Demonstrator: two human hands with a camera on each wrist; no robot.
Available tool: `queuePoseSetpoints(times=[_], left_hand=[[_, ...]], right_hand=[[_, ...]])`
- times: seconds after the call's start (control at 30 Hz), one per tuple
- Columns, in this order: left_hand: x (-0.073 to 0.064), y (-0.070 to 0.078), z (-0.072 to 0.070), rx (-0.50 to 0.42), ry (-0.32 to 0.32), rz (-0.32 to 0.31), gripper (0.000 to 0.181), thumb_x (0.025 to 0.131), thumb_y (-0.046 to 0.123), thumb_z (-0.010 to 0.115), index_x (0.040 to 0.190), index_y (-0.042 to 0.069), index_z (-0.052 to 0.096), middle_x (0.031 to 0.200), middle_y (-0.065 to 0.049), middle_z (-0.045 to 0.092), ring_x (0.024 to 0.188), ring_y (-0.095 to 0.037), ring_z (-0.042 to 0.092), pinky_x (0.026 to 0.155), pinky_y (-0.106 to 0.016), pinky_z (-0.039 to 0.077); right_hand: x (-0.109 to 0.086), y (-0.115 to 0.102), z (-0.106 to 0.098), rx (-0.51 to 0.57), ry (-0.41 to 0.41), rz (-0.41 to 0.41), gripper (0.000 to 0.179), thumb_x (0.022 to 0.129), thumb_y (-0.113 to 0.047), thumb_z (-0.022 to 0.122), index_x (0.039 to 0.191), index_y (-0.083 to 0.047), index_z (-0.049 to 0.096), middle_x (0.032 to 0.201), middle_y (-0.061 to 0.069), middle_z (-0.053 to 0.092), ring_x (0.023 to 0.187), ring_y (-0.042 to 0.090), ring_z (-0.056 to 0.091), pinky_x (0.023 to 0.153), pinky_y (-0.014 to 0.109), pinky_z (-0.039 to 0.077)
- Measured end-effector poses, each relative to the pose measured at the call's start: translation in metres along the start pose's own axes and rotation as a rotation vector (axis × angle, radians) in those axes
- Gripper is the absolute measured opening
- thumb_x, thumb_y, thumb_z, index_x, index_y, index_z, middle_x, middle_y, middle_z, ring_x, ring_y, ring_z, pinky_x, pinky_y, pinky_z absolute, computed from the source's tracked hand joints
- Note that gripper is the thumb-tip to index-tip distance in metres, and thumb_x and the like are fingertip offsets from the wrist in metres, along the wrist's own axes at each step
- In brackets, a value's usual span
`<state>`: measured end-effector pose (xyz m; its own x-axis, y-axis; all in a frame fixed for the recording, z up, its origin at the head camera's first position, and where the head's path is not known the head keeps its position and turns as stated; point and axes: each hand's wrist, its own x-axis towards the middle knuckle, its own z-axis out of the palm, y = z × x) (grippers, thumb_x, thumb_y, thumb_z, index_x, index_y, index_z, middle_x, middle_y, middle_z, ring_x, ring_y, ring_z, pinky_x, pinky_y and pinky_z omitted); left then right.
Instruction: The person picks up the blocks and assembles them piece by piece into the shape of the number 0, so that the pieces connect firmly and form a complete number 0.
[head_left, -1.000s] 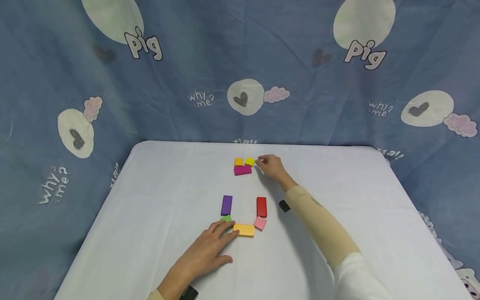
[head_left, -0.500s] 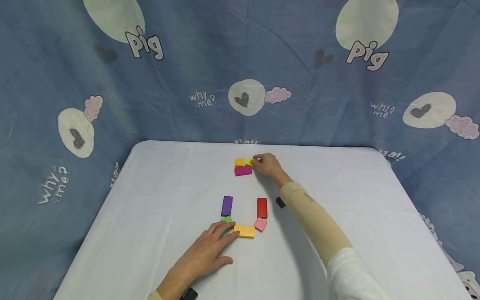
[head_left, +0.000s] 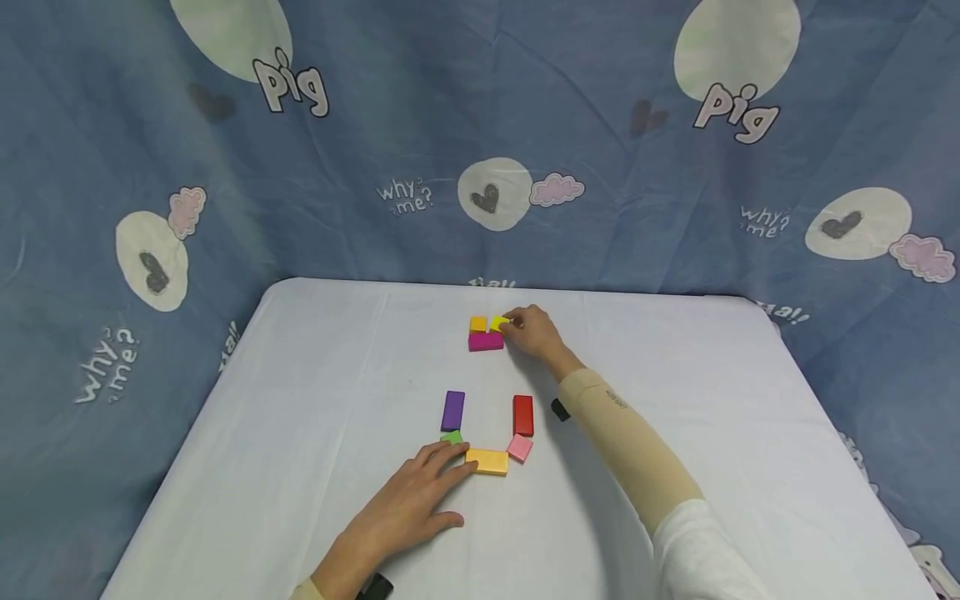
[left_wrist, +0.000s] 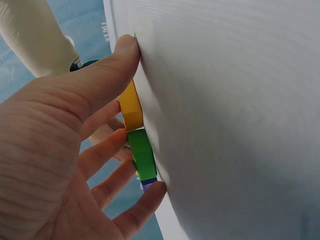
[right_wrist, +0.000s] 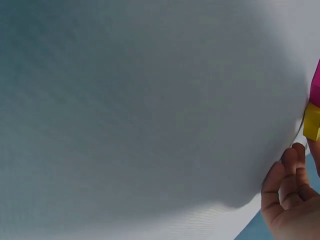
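Right hand [head_left: 534, 332] came in from 3 o'clock and pinched the yellow block [head_left: 497, 323], so it was secured; left hand [head_left: 408, 502] stayed spread, touching the amber rectangular block [head_left: 491, 462].

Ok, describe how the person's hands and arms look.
The left hand and right hand are bare. A tan sleeve shows on each arm; the right one bears a small dark marking and meets a white sleeve higher up. A black device sits by each wrist.
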<state>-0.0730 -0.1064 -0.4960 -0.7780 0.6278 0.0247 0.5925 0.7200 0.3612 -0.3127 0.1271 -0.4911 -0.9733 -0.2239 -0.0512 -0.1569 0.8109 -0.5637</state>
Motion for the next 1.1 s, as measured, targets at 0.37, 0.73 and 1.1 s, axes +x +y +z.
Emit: queuePoseSetpoints(times=[0.37,0.73,1.1], left_hand=[[0.001,-0.001,0.0,0.01,0.024,0.017,0.068,0.08,0.041,0.079,0.139,0.016,0.055,0.148,-0.005,0.041,0.132,-0.028,0.038,0.099,-0.047,0.043],[0.001,-0.001,0.001,0.01,-0.013,-0.015,0.068,0.081,0.043,0.077,0.14,0.018,0.054,0.15,-0.003,0.039,0.134,-0.026,0.036,0.101,-0.046,0.041],[0.0,-0.001,-0.001,-0.002,0.009,0.007,0.066,0.082,0.042,0.077,0.139,0.016,0.054,0.149,-0.005,0.04,0.133,-0.028,0.037,0.099,-0.047,0.042]], right_hand=[[-0.002,0.0,0.002,0.098,0.036,-0.027,0.029,0.095,-0.019,0.064,0.122,-0.006,0.064,0.107,0.011,0.066,0.099,0.025,0.06,0.089,0.036,0.049],[-0.004,0.004,-0.001,0.36,0.061,0.044,0.03,0.092,-0.016,0.069,0.121,-0.008,0.065,0.108,0.013,0.063,0.105,0.026,0.059,0.087,0.036,0.051],[-0.012,0.004,-0.012,0.54,0.042,0.082,0.031,0.094,-0.021,0.067,0.122,-0.01,0.065,0.117,0.012,0.062,0.111,0.025,0.057,0.094,0.04,0.047]])
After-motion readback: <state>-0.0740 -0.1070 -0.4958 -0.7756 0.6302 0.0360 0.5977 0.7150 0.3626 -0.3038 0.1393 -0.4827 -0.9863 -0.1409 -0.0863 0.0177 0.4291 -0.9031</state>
